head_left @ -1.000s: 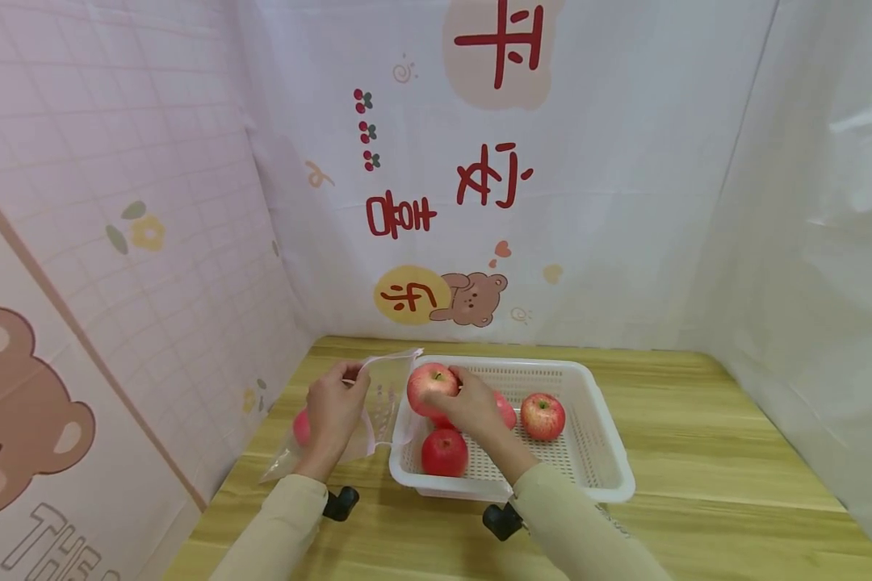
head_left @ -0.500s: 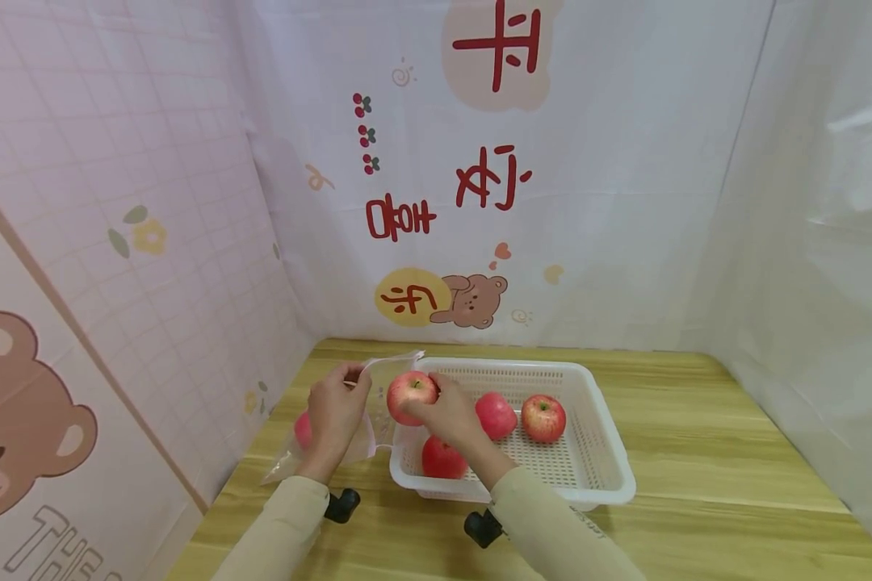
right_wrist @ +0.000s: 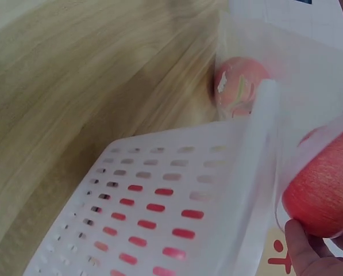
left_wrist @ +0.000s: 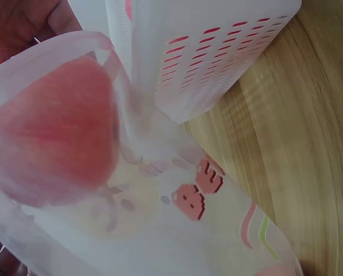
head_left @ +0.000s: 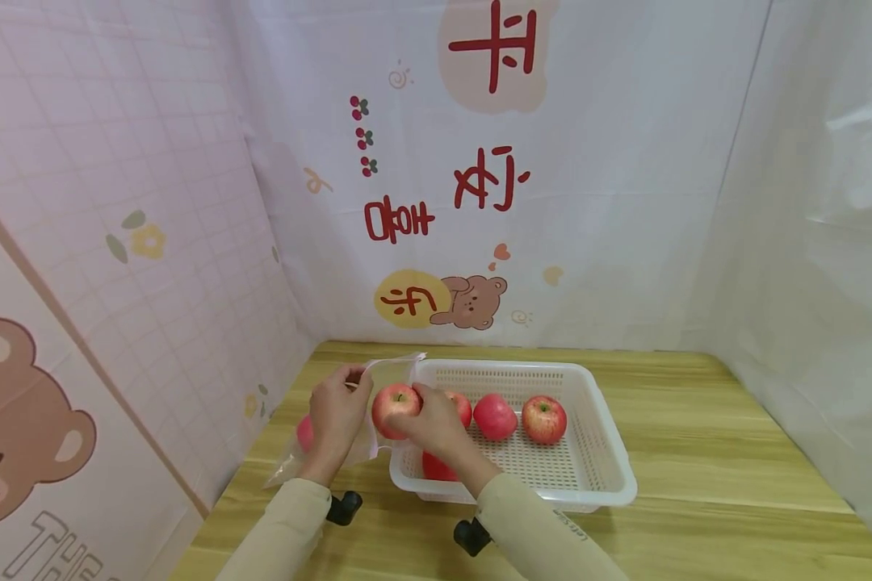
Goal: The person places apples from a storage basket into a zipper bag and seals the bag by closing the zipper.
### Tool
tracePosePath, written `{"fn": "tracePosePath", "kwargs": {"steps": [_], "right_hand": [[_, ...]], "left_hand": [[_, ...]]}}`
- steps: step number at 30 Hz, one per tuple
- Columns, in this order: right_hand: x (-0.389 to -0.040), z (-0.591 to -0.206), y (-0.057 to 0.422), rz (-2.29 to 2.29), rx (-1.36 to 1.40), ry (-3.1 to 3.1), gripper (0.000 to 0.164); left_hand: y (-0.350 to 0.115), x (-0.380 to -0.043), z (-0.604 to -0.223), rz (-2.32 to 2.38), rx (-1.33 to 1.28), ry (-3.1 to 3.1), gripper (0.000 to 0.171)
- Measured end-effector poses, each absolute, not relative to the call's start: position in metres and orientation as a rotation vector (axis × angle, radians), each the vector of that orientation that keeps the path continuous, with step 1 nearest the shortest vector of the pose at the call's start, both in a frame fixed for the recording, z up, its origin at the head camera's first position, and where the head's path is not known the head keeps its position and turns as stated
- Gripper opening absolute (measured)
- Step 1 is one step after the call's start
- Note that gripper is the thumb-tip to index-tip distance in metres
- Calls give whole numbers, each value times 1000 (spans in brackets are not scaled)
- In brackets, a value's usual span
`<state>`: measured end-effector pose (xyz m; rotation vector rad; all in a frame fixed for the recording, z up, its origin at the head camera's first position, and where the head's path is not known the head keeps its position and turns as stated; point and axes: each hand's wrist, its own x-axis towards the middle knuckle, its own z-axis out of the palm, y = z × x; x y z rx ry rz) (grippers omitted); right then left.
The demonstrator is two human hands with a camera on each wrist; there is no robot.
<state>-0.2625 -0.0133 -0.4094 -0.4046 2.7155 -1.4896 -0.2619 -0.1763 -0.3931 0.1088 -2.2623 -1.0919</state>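
In the head view my right hand (head_left: 436,421) grips a red apple (head_left: 396,410) at the mouth of a clear plastic bag (left_wrist: 142,230). The bag's pale pink edge crosses over this apple in the right wrist view. My left hand (head_left: 339,410) pinches the upper edge of the bag, holding its mouth apart toward the basket. Another apple (right_wrist: 240,83) lies low inside the bag, partly hidden behind my left hand in the head view. Printed red and green patterns show on the bag.
Right of the bag stands a white perforated plastic basket (head_left: 614,440) on the wood-grain table (head_left: 712,468). Several apples sit in it, including a streaky one (head_left: 544,420), a pinker one (head_left: 496,416) and one near the front left (head_left: 439,466). Printed cloth walls enclose the table.
My right hand has carried the apple left and slightly down, from over the basket into the bag's mouth. My left hand has stayed nearly still on the bag.
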Motion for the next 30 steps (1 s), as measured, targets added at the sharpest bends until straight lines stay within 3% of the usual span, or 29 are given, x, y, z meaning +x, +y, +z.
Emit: {"fn": "tracePosePath", "kwargs": {"steps": [7, 16, 30], "right_hand": [[-258, -408, -15, -1533, -471, 2641, 72], [-260, -404, 3, -1625, -521, 2658, 53], [-269, -418, 40, -1651, -411, 2677, 50]], "left_hand": [[-174, -263, -394, -1074, 104, -2247, 15], [-180, -264, -393, -1045, 137, -2212, 16], [-180, -263, -391, -1022, 118, -2209, 16]]}}
